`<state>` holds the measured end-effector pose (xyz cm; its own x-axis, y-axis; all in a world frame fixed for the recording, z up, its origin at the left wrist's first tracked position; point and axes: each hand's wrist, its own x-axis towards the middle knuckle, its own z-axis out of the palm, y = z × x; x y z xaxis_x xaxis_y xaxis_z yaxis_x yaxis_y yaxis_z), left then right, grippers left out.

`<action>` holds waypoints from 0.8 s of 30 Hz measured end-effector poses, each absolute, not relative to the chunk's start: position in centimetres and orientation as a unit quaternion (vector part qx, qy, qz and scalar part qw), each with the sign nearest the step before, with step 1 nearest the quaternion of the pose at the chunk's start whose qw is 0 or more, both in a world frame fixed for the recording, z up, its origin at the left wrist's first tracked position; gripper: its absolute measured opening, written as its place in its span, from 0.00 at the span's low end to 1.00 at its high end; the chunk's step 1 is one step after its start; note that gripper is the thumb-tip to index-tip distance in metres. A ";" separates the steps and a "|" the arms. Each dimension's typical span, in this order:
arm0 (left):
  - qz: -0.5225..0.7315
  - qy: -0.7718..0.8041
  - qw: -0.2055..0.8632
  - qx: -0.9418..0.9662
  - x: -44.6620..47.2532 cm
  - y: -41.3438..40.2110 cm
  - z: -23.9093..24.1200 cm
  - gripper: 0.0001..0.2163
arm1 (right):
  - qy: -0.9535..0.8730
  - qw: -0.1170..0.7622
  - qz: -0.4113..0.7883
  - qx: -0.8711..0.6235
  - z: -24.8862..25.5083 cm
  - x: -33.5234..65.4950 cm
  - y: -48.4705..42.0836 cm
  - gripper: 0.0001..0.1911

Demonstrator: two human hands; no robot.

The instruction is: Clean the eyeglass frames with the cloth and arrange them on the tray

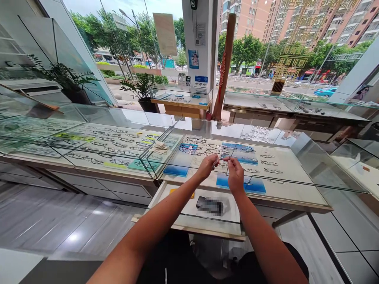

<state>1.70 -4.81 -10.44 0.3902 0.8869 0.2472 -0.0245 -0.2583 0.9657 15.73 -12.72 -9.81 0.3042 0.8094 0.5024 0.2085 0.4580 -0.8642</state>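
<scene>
My left hand [207,165] and my right hand [235,173] are raised side by side over a glass display counter [296,185]. Both pinch a thin pair of glasses [222,161] between them, fingers closed on its ends. Under the glass lie several rows of spectacle frames [207,150] on white trays with blue cards [176,170]. Below my hands an open drawer [204,227] holds a dark flat object [209,206].
A second glass counter with more frames [97,146] runs off to the left, and a crumpled cloth [160,147] lies on it. Potted plants [145,92] stand by the windows. More counters [266,104] stand behind, beside a white pillar [199,43].
</scene>
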 end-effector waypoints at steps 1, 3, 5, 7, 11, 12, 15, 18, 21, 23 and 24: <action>0.436 0.326 0.493 0.678 1.7 -4.8 -10.5 0.27 | -0.531 0.668 0.232 -0.467 -9.8 15.9 -12.6 0.17; 0.423 0.325 0.458 0.711 1.6 -4.9 -10.6 0.26 | -0.511 0.682 0.235 -0.467 -9.8 16.1 -12.4 0.17; 0.412 0.327 0.437 0.729 1.5 -5.0 -10.6 0.26 | -0.497 0.690 0.235 -0.472 -9.9 16.3 -12.2 0.17; 0.405 0.326 0.425 0.741 1.5 -5.2 -10.5 0.26 | -0.488 0.694 0.238 -0.473 -9.9 16.3 -12.2 0.17; 0.392 0.315 0.404 0.764 1.5 -5.7 -10.0 0.26 | -0.484 0.700 0.250 -0.462 -9.7 16.2 -12.3 0.17; 0.389 0.313 0.403 0.767 1.5 -5.8 -9.9 0.26 | -0.486 0.698 0.251 -0.462 -9.7 16.1 -12.3 0.16; 0.391 0.312 0.410 0.763 1.6 -5.9 -9.7 0.26 | -0.493 0.692 0.244 -0.469 -9.6 16.1 -12.4 0.17; 0.389 0.314 0.427 0.754 1.6 -5.7 -10.0 0.27 | -0.493 0.693 0.244 -0.467 -9.5 16.1 -12.4 0.17; 0.394 0.317 0.471 0.722 1.4 -5.2 -10.5 0.28 | -0.486 0.697 0.253 -0.463 -9.6 16.1 -12.4 0.17; 0.434 0.329 0.476 0.691 0.8 -4.4 -10.6 0.26 | -0.482 0.697 0.255 -0.466 -9.6 16.0 -12.4 0.17; 0.464 0.343 0.458 0.677 0.3 -3.9 -10.6 0.24 | -0.482 0.695 0.254 -0.469 -9.6 16.0 -12.5 0.17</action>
